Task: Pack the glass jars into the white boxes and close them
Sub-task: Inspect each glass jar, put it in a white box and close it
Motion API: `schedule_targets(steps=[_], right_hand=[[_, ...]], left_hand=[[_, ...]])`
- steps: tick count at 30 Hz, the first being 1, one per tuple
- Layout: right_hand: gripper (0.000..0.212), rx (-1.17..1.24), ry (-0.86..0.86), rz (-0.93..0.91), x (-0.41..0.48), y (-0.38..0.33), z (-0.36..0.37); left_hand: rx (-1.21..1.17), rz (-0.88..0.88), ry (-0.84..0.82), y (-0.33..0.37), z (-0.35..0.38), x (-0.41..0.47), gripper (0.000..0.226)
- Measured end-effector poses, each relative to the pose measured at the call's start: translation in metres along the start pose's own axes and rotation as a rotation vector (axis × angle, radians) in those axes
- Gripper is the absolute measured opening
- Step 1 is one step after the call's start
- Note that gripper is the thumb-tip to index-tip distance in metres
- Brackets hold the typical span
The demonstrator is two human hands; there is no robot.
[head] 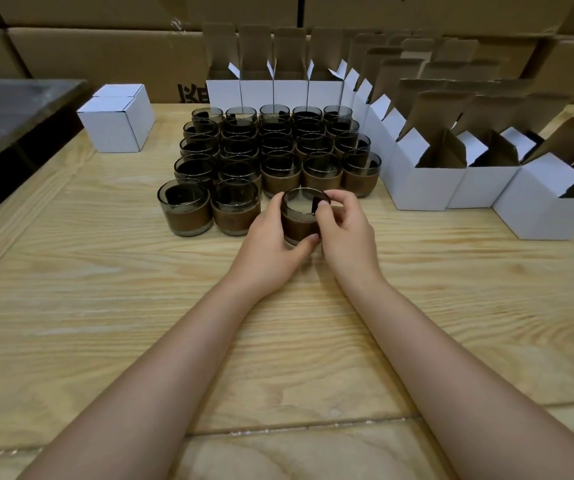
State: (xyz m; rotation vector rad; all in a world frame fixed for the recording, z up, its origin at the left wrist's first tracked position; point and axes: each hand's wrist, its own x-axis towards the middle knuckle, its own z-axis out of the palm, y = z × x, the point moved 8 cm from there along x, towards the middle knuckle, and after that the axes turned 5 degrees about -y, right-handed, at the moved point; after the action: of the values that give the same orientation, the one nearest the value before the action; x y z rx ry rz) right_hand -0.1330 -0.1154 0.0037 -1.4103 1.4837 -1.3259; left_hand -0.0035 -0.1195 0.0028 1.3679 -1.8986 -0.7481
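Surroundings: wooden desk (105,306), stacked cartons (88,53), dark side surface (11,109).
The desk showed light, strongly grained boards with a seam across its near part. Brown cardboard cartons stood stacked behind it, one bearing black print (192,93). The dark side surface lay beside its left edge.

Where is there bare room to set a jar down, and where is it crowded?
Free: the table's near half, and the strip between closed box and jars. Crowded: the jars' block, hemmed by open boxes behind and right.
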Motion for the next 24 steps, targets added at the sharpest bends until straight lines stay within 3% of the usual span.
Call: schedule_targets(steps=[8, 10, 15, 19, 24], right_hand=[[0.040, -0.215, 0.013, -0.020, -0.008, -0.020, -0.010], [0.043, -0.252, 0.158, -0.113, -0.006, -0.041, -0.034], [0.058, -0.329, 0.774, -0.264, -0.013, -0.076, -0.138], [0.084, -0.397, 0.953, -0.100, -0.004, -0.047, -0.209], [0.107, -0.434, 0.812, 0.255, 0.019, 0.020, -0.269]], left_hand=[[0.024, 0.006, 0.048, 0.000, -0.003, -0.001, 0.096], [0.004, 0.046, 0.075, 0.003, -0.006, -0.002, 0.095], [0.095, 0.152, 0.111, 0.015, -0.008, -0.007, 0.087], [0.161, 0.190, 0.146, 0.022, -0.009, -0.009, 0.085], [0.165, 0.182, 0.144, 0.021, -0.008, -0.009, 0.085]])
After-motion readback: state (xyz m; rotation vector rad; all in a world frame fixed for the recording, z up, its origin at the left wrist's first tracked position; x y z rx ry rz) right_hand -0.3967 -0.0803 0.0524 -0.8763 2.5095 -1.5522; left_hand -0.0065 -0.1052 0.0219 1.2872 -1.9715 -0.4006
